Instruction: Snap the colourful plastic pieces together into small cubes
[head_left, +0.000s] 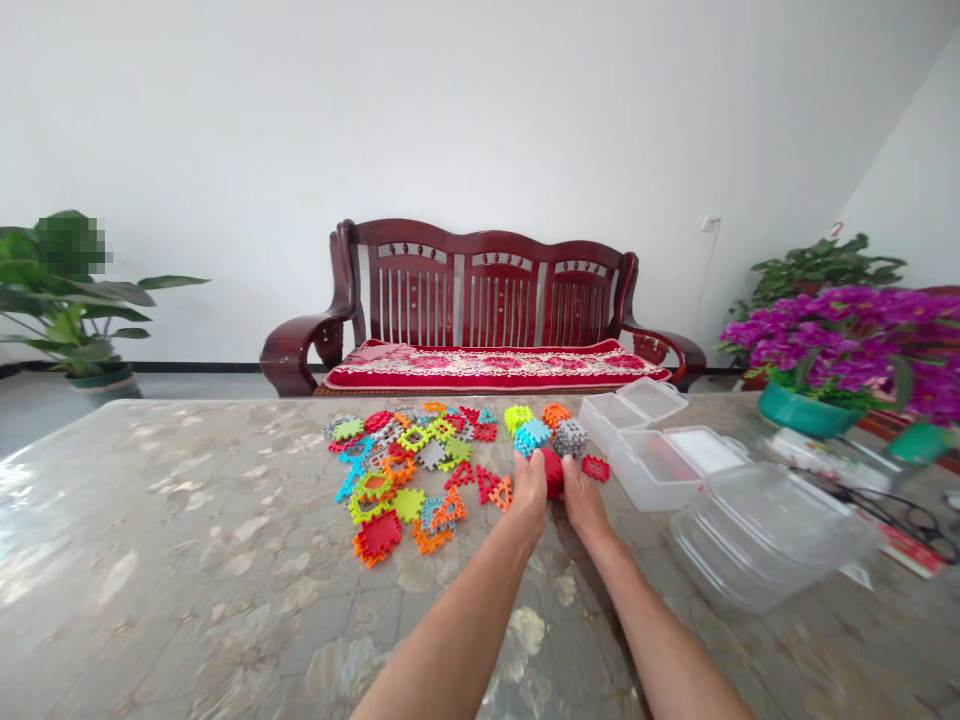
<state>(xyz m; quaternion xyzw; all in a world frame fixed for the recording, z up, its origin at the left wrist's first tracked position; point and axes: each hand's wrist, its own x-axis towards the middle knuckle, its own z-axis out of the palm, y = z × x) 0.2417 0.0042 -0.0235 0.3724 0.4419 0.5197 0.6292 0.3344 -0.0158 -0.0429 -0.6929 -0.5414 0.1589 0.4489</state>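
My left hand (529, 490) and my right hand (586, 498) close in from both sides on a stack of red toothed plastic tiles (553, 474). Just beyond the fingertips stand a blue stack (532, 435) and a grey stack (570, 437) of the same kind. A yellow-green stack (517, 417) and an orange stack (556, 413) are behind those. One flat red tile (595, 468) lies right of my right hand. Left of my hands spreads a loose heap of square and triangular tiles (431, 456) in several colours. The fingers partly hide the red stack.
Open clear plastic boxes (651, 490) stand right of my hands, with nested clear containers (750, 540) nearer. Further right are cables (904, 515) and a pot of purple flowers (810, 408). A wooden bench (495, 250) stands beyond the patterned table (187, 560).
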